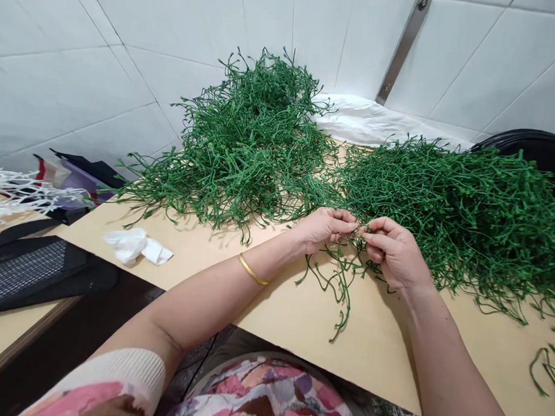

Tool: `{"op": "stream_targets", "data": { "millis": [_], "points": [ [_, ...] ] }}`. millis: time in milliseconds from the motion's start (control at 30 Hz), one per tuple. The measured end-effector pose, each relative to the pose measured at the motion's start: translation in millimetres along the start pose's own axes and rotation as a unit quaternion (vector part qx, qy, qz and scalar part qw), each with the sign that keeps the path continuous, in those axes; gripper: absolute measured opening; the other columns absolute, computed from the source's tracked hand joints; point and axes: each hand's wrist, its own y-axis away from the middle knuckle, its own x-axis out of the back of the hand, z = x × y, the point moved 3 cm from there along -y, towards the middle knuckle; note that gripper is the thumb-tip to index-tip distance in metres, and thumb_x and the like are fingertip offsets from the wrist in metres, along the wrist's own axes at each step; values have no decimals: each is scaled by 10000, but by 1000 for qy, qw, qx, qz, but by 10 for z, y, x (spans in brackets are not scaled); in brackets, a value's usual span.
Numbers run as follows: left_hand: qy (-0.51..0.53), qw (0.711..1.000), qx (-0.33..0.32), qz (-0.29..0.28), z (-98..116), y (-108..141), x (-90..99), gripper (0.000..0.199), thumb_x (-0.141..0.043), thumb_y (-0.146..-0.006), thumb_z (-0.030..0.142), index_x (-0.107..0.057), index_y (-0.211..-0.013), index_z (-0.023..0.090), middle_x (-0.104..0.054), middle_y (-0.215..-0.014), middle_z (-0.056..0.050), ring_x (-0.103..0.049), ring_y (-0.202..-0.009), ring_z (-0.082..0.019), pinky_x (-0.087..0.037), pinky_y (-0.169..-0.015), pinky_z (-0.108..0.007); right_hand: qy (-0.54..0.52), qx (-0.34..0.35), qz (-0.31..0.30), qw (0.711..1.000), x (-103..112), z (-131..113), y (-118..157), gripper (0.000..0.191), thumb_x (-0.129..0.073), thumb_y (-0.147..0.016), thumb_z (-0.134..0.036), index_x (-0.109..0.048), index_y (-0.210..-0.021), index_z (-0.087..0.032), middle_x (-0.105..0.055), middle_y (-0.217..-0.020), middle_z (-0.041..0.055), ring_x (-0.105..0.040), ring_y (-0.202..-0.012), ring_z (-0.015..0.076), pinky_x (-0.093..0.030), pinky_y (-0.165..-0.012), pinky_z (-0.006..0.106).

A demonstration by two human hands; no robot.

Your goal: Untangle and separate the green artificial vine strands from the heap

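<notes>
Close together over the light wooden table [299, 311], my left hand [326, 229] and my right hand [395, 249] meet fingertip to fingertip. Both pinch a thin green strand between thumb and forefinger; its exact shape is mostly hidden by the fingers. Several loose green strands [342, 295] with knotted-looking ends lie below and between my hands. Behind my left hand rises a tall pile of green strands [258, 137]. A second, wider pile [449, 201] spreads behind and to the right of my right hand.
Crumpled white tissue [136, 247] lies at the table's left. White cloth [369, 120] runs along the tiled wall, below a metal bracket [402, 49]. A black rounded object [538, 150] stands back right. Far left are white strands [17, 190] and a black patterned fabric item [16, 275].
</notes>
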Motion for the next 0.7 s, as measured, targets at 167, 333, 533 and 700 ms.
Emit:
{"op": "stream_targets", "data": {
  "millis": [167,333,533,700],
  "points": [
    [40,998,33,25,-42,-8,21,118,-555,-716,14,-504,-669,109,-559,-572,-11,-542,-494,-80,-448,-517,-214,92,15,-25,995,2,9,4,243,-655,-570,-234,-499,-745,-171,-432,-519,-89,-271,-390,13,-158,-377,173],
    [64,995,64,38,-63,-52,-5,153,-500,-737,-7,-459,-666,122,-523,-559,-3,-542,-480,-75,-467,-494,-196,146,45,-46,987,-13,-12,19,255,-602,-676,-371,-507,-797,-168,-451,-556,-66,-283,-424,36,-189,-402,192],
    [11,997,77,-21,-18,-55,-117,162,-563,-708,73,-429,-635,128,-462,-504,20,-315,-349,-2,-134,-325,-111,349,164,28,922,25,-70,54,175,-475,-785,-328,-515,-697,-182,-457,-573,-31,-374,-527,91,-296,-509,226],
    [-39,996,77,-34,-54,-13,-37,258,-670,-635,194,-421,-613,133,-442,-502,36,-250,-353,11,-74,-343,-127,431,167,8,887,6,-52,83,192,-453,-811,-339,-503,-690,-198,-486,-556,-29,-398,-513,102,-292,-522,233]
  ]
}}
